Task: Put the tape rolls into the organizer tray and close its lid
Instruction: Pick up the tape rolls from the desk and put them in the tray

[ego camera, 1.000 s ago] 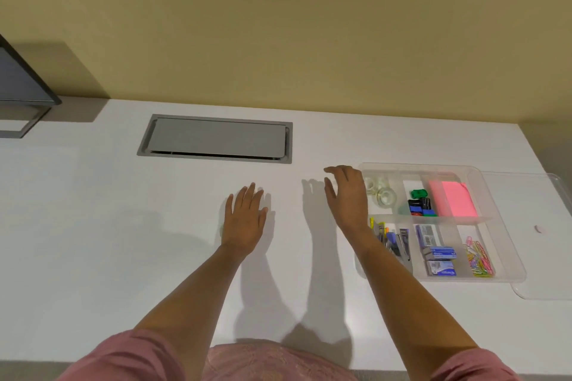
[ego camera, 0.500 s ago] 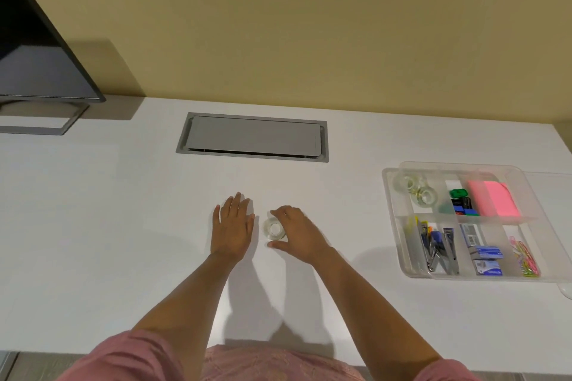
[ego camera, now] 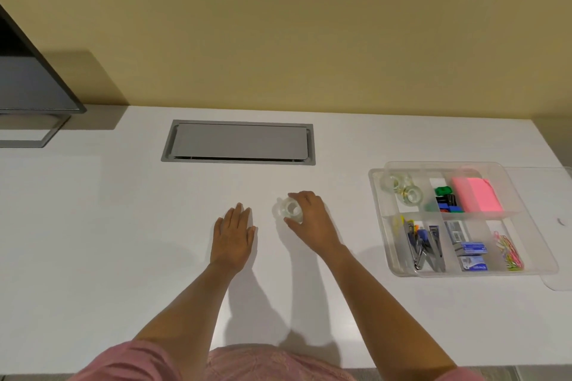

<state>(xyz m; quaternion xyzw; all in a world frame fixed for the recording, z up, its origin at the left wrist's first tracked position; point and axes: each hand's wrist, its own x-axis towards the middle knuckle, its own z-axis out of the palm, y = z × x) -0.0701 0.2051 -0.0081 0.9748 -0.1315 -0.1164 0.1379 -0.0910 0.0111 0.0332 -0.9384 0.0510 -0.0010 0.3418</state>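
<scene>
The right hand (ego camera: 312, 223) curls its fingers (ego camera: 295, 221) around a small clear tape roll (ego camera: 290, 210) on the white surface (ego camera: 123, 226). The left hand (ego camera: 232, 235) lies flat beside it, fingers together. The clear plastic organizer tray (ego camera: 379, 195), lid off, sits well apart to the right with two tape rolls (ego camera: 402, 189) inside.

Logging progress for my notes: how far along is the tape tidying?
Done: clear tape rolls lie in the transparent plastic organizer tray. In hand: right hand grips another clear roll on the white desk; left hand rests flat. Left: place it, close the lid.
</scene>
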